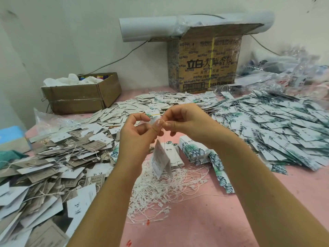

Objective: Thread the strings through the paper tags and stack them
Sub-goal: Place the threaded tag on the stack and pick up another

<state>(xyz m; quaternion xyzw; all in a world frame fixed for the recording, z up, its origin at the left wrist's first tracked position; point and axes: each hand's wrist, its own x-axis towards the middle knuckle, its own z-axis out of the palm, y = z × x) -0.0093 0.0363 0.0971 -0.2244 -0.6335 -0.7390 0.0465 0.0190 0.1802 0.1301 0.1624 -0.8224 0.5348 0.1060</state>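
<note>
Head view: both hands are raised above the string heap (pixel 160 191), which lies loose on the pink table (pixel 204 225). Left hand (pixel 137 138) and right hand (pixel 187 122) meet fingertip to fingertip, each pinching a thin white string (pixel 162 133) in a narrow grip. White paper tags (pixel 160 158) hang from that string over the heap's far edge. Just beyond the heap to the right stands a neat stack of leaf-print tags (pixel 194 150). Well right of the heap lies a broad spread of finished tags (pixel 277 125). Left of the heap is a pile of grey tags (pixel 44 166), cords attached. Far behind the heap a printed carton (pixel 204 65) stands against the wall, with a low brown box (pixel 81 95) behind-left.
</note>
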